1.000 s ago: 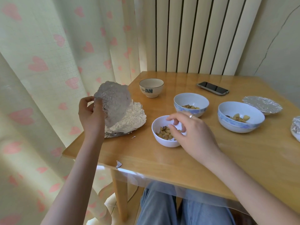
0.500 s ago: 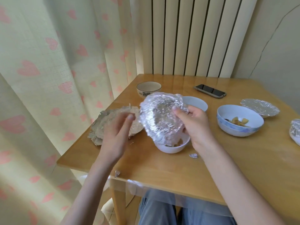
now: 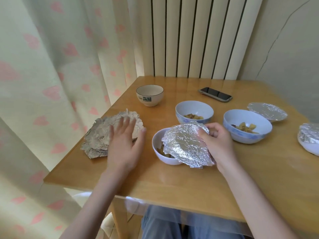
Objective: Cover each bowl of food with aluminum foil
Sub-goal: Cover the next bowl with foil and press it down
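Right hand [image 3: 216, 145] pinches the crinkled foil sheet [image 3: 187, 145] at its right edge, thumb on top, other fingers curled under. The sheet sits tilted over the white bowl of food [image 3: 159, 150] near the table's front, but it's shifted to the right: the bowl's left rim and some food show uncovered, while the foil's near-right part overhangs past the bowl toward the table [image 3: 172, 183]. So the bowl centre lies left of the gripping fingers, and the foil prob needs to slide left before it's pressed down.

Left hand [image 3: 123, 145] is the nearer one to that bare rim. It hangs just left of the bowl w/ fingers spread and straight, holding nothing, over the edge of the stack of foil sheets [image 3: 103, 135]; looks blurred.

Beyond, two blue-patterned bowls w/ food [image 3: 194, 111] [image 3: 246, 125] are uncovered, two foil-covered bowls [image 3: 267, 112] [image 3: 309, 137] at right
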`<state>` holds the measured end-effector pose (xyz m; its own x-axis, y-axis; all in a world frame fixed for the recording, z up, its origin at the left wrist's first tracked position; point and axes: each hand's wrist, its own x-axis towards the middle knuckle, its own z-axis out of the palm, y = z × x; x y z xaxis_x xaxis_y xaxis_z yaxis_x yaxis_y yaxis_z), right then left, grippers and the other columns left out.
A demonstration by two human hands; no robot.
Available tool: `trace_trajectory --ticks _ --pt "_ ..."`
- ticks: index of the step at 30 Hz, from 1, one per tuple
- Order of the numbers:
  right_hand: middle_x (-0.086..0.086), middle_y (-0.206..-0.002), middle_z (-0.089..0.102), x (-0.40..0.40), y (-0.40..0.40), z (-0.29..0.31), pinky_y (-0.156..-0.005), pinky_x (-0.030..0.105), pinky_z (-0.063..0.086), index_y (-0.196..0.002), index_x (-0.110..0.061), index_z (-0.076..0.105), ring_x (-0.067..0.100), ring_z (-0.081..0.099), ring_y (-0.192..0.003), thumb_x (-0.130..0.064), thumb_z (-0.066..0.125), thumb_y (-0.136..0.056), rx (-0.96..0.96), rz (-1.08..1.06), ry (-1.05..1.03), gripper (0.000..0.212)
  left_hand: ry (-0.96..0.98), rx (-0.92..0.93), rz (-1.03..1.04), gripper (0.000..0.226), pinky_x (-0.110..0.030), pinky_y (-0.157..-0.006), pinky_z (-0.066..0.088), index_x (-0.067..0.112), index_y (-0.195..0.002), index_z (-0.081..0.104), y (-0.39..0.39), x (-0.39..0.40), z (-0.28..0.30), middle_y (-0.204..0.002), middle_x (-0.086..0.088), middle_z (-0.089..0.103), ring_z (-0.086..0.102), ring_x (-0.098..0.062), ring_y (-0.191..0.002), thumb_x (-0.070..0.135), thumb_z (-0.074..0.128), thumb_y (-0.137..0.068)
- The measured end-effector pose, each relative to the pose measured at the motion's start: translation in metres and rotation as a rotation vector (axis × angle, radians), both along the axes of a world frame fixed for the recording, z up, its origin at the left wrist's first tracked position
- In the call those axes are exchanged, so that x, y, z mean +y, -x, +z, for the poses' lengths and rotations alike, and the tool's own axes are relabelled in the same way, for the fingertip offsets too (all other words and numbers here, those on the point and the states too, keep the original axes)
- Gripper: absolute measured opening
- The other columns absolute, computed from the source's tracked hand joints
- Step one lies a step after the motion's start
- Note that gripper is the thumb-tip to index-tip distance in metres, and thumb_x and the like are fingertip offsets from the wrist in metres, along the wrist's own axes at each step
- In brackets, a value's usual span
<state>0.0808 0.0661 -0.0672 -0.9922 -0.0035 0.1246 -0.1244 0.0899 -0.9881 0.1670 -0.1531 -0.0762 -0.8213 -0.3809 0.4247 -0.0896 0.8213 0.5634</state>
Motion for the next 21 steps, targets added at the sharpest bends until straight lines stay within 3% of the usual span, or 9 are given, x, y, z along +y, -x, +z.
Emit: trace_trajectory --ticks 3,6,9,12,15,17,21 --pt "0.006 -0.068 0.06 -0.008 0.006 -0.002 -0.06 0.03 0.042 -0.09 -0.012 0.059 0.011 0.054 -0.056 -0.022 0.07 -0.084 0.014 0.017 -0.086 0.016 -0.433 0.03 -0.223 0.067 -0.027 -0.107 0.034 0.017 -0.132 0.06 0.0 0.034 0.005 -0.134 0.004 0.06 0.048 -0.009 -0.13 0.06 0.039 -0.085" --pt "0.006 -0.065 0.062 -0.018 0.008 0.0 -0.061 0.031 0.043 -0.085 -0.014 0.054 0.013 0.053 -0.055 -0.024 0.07 -0.085 0.027 0.086 -0.14 0.018 -0.793 0.067 -0.309 0.031 -0.026 -0.093 0.043 0.02 -0.113 0.07 0.005 0.055 0.005 -0.11 0.008 0.072 0.063 -0.009 -0.109 0.036 0.051 -0.094" --pt "0.006 -0.066 0.063 -0.026 0.012 0.0 -0.063 0.033 0.043 -0.082 -0.021 0.05 0.014 0.054 -0.057 -0.025 0.069 -0.085 0.044 0.127 -0.182 0.02 -1.009 0.129 -0.228 0.022 -0.031 -0.098 0.047 0.017 -0.114 0.069 0.008 0.055 0.003 -0.112 0.002 0.072 0.065 -0.012 -0.109 0.019 0.055 -0.097" --pt "0.019 -0.079 0.067 -0.029 0.014 0.0 -0.069 0.042 0.049 -0.083 -0.024 0.051 0.026 0.062 -0.07 -0.029 0.07 -0.084 0.045 0.13 -0.179 0.02 -1.109 0.143 -0.169 0.032 -0.04 -0.102 0.047 0.016 -0.121 0.065 0.009 0.05 0.0 -0.114 -0.003 0.071 0.065 -0.018 -0.111 0.023 0.063 -0.089" --pt "0.022 -0.089 0.066 -0.028 0.011 -0.003 -0.069 0.038 0.049 -0.088 -0.028 0.052 0.03 0.064 -0.08 -0.031 0.072 -0.082 0.019 0.124 -0.167 0.022 -1.087 0.23 -0.104 0.033 -0.031 -0.086 0.055 0.013 -0.123 0.063 0.009 0.049 -0.001 -0.105 -0.004 0.074 0.07 -0.013 -0.09 0.002 0.06 -0.092" --pt "0.019 -0.086 0.063 -0.027 0.009 -0.004 -0.065 0.029 0.046 -0.091 -0.027 0.053 0.027 0.063 -0.079 -0.028 0.073 -0.082 -0.01 0.128 -0.136 0.022 -1.078 0.277 -0.099 0.034 -0.022 -0.07 0.053 0.013 -0.118 0.064 0.008 0.049 -0.001 -0.093 0.001 0.076 0.069 -0.007 -0.076 -0.005 0.057 -0.091" --pt "0.005 -0.089 0.061 -0.027 0.008 -0.006 -0.061 0.02 0.042 -0.097 -0.021 0.056 0.012 0.058 -0.075 -0.021 0.068 -0.086 -0.098 0.135 -0.026 0.016 -1.041 0.294 -0.101 0.035 -0.015 -0.059 0.048 0.014 -0.114 0.065 0.004 0.051 -0.004 -0.076 0.009 0.073 0.062 -0.003 -0.062 -0.009 0.052 -0.091"
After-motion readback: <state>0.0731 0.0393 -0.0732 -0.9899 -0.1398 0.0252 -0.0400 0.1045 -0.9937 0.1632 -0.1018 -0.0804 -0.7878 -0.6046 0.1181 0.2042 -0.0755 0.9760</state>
